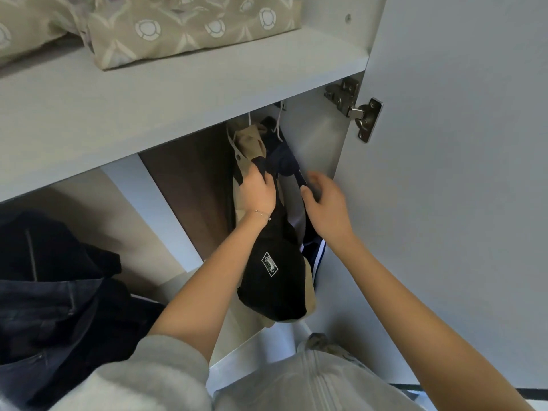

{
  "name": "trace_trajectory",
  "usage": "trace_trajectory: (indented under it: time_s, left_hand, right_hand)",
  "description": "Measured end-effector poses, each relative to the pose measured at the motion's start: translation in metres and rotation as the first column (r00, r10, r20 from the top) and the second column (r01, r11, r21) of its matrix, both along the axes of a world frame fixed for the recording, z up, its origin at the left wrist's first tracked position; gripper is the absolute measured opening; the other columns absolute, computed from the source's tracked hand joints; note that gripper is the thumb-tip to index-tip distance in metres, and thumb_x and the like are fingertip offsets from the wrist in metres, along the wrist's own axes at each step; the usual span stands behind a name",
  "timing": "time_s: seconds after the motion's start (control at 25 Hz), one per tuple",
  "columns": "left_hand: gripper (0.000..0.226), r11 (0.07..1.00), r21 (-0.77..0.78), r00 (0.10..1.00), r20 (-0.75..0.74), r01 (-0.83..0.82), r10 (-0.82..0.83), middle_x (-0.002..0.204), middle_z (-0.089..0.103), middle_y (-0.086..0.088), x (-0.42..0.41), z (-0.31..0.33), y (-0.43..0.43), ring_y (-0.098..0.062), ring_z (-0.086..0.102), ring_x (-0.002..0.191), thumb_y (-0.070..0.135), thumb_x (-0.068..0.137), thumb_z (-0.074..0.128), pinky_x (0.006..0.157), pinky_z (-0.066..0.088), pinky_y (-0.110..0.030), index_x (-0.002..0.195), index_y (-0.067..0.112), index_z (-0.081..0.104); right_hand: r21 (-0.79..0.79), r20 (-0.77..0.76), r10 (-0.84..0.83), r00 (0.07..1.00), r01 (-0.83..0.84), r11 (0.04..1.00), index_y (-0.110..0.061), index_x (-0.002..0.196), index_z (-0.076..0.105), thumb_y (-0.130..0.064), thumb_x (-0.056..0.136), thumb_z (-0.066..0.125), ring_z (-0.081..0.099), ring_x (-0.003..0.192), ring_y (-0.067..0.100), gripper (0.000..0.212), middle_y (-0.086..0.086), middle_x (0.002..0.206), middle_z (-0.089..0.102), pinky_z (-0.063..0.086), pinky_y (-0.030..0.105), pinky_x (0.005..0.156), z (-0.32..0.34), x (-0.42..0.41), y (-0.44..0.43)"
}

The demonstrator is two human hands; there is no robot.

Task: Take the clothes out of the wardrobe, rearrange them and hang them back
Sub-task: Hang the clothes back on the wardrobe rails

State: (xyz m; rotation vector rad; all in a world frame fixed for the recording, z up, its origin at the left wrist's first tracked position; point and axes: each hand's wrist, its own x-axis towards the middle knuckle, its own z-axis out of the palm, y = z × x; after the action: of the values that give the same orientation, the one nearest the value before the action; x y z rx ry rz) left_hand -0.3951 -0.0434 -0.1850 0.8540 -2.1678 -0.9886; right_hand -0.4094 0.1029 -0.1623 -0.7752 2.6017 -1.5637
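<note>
**Both hands in at the rail**

Your left hand (257,189) grips the black top (272,280) at its upper end, fingers curled tight round the cloth. It hangs inside the wardrobe (323,161), under the shelf (148,93). Your right hand (323,200) is just beside the navy garment (286,163), fingers loose, holding nothing.

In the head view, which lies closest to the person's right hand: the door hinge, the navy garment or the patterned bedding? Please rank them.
1. The navy garment, hanging just beyond the right hand.
2. The metal door hinge, above and to the right.
3. The patterned bedding, on the top shelf, up left.
</note>
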Motion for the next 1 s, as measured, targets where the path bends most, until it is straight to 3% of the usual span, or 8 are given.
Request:
trace_trajectory:
  time_s: [0.16,0.32,0.44,0.56,0.72,0.84,1.0]
  left_hand:
    - [0.023,0.997,-0.059,0.995,0.089,0.049,-0.044,0.097,0.065,-0.019,-0.022,-0.003,0.003,-0.029,0.065,0.087,0.015,0.100,0.046,0.066,0.046,-0.027,0.113,-0.002,0.053]
    - [0.027,0.987,-0.139,0.978,0.203,0.075,-0.046,0.099,0.064,-0.018,-0.032,-0.007,0.011,-0.029,0.064,0.087,0.022,0.101,0.043,0.063,0.042,-0.028,0.114,0.000,0.052]
    - [0.031,0.985,-0.028,0.950,0.267,0.173,-0.159,0.100,0.064,-0.019,-0.035,-0.010,0.012,-0.033,0.063,0.089,0.027,0.102,0.040,0.067,0.044,-0.033,0.116,0.001,0.049]
    - [0.046,0.955,0.152,0.899,0.328,0.254,-0.291,0.116,0.062,-0.018,-0.023,-0.009,0.005,-0.031,0.061,0.105,0.041,0.102,0.038,0.087,0.050,-0.041,0.127,0.004,0.046]
    - [0.060,0.932,0.224,0.844,0.402,0.286,-0.356,0.143,0.048,-0.012,0.015,-0.004,-0.006,-0.027,0.049,0.128,0.049,0.099,0.039,0.100,0.042,-0.038,0.146,0.012,0.033]
    - [0.055,0.931,0.102,0.858,0.362,0.351,-0.364,0.145,0.046,-0.006,0.057,-0.004,-0.014,-0.024,0.045,0.131,0.047,0.099,0.043,0.101,0.042,-0.039,0.145,0.018,0.037]
    - [0.050,0.839,-0.183,0.834,0.338,0.513,-0.436,0.147,0.045,-0.006,0.101,-0.005,-0.007,-0.023,0.042,0.135,0.038,0.098,0.048,0.109,0.037,-0.044,0.143,0.016,0.042]
  right_hand:
    - [0.066,-0.006,0.023,1.000,-0.023,0.998,-0.011,0.135,0.053,-0.019,0.098,0.050,0.052,0.119,0.016,0.037,0.004,0.128,0.060,0.043,0.033,0.103,-0.008,-0.010,0.007]
    - [0.139,-0.020,0.082,0.996,-0.078,0.987,-0.011,0.139,0.049,-0.018,0.098,0.051,0.050,0.124,0.019,0.042,0.006,0.135,0.056,0.037,0.026,0.104,-0.015,-0.013,0.011]
    - [0.184,-0.005,0.119,0.993,-0.116,0.976,-0.012,0.142,0.045,-0.018,0.098,0.052,0.046,0.129,0.019,0.045,0.005,0.141,0.051,0.035,0.029,0.109,-0.017,-0.010,0.010]
    - [0.226,0.033,0.150,0.988,-0.154,0.962,-0.013,0.143,0.044,-0.019,0.099,0.051,0.045,0.130,0.019,0.046,0.004,0.142,0.051,0.036,0.035,0.111,-0.014,-0.005,0.010]
    - [0.273,0.059,0.112,0.992,-0.124,0.954,-0.015,0.145,0.042,-0.021,0.099,0.051,0.043,0.131,0.019,0.047,0.003,0.144,0.048,0.031,0.024,0.108,-0.012,0.013,0.015]
    - [0.281,0.022,0.037,0.999,-0.042,0.959,-0.013,0.144,0.043,-0.019,0.098,0.052,0.044,0.127,0.023,0.047,0.006,0.141,0.051,0.031,0.022,0.103,-0.015,0.036,0.022]
    - [0.341,0.006,-0.160,0.987,0.149,0.928,-0.010,0.140,0.046,-0.016,0.096,0.054,0.046,0.125,0.032,0.045,0.011,0.139,0.052,0.034,0.035,0.105,-0.021,0.082,0.049]
